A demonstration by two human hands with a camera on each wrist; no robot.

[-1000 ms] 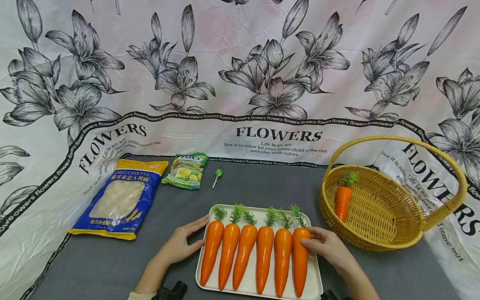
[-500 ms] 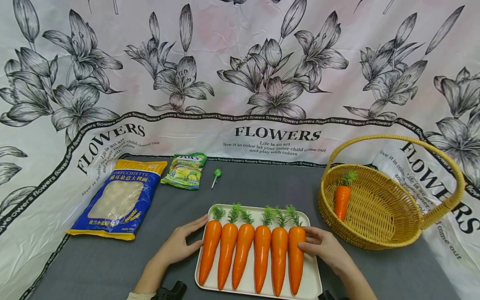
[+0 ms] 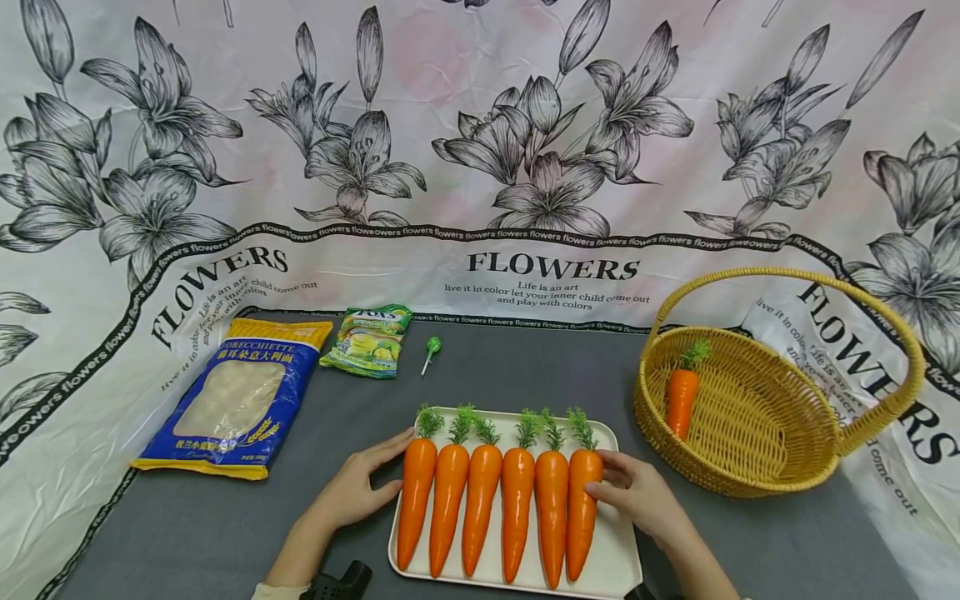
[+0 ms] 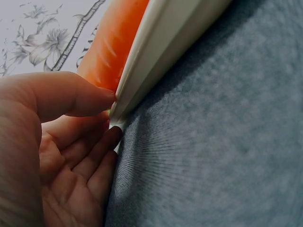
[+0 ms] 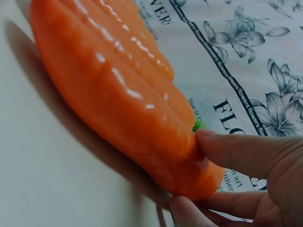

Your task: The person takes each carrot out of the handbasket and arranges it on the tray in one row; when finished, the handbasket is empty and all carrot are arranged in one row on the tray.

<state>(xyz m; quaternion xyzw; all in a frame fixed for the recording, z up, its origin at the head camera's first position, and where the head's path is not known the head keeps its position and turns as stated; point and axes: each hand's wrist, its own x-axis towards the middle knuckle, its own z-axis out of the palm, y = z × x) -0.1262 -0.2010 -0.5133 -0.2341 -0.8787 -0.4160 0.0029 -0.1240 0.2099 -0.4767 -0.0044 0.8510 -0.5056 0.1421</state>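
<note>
A row of several orange carrots with green tops lies on a cream tray (image 3: 618, 550) in the head view. My right hand (image 3: 636, 492) pinches the rightmost carrot (image 3: 582, 517) near its top end. The right wrist view shows the thumb (image 5: 241, 153) on that carrot's upper surface and fingertips low on its side. At the tray's left edge rests my left hand (image 3: 360, 483), beside the leftmost carrot (image 3: 415, 504). In the left wrist view its thumb (image 4: 80, 97) touches the tray's rim, and its fairly straight fingers lie along the outer side.
A wicker basket (image 3: 780, 417) with a raised handle stands at right, one carrot (image 3: 682, 400) inside. At left lie a blue pasta bag (image 3: 232, 400), a green candy bag (image 3: 367, 342) and a green lollipop (image 3: 431, 352). A flower-printed cloth (image 3: 555, 287) hangs behind.
My right hand has moved left with the rightmost carrot, sliding it across the tray. The neighbouring carrots have shifted left too and lie closer together. My left hand has stayed at the tray's edge.
</note>
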